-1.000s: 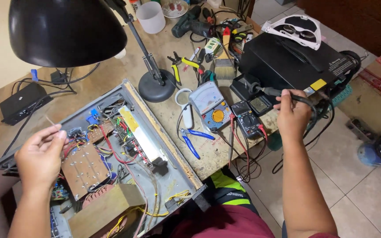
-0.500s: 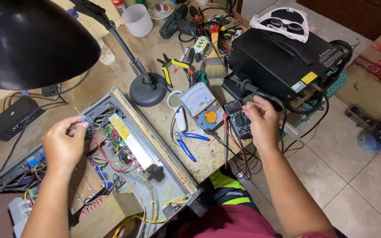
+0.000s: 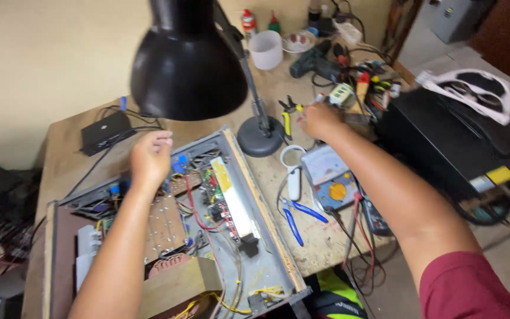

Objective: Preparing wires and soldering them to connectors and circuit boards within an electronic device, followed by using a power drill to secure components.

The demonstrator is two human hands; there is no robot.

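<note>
Your left hand rested over the rear of the opened chassis, above the brown circuit board, having drifted upward from half a second before; whether its grip held a fine lead, I cannot tell. Your right hand had left the dark multimeter and black box and reached up the tabletop, fingers curled beside the yellow-handled pliers, grip closed or not: cannot tell. Analog meter and blue-handled cutters lay below that forearm; lamp stood between both hands.
</note>
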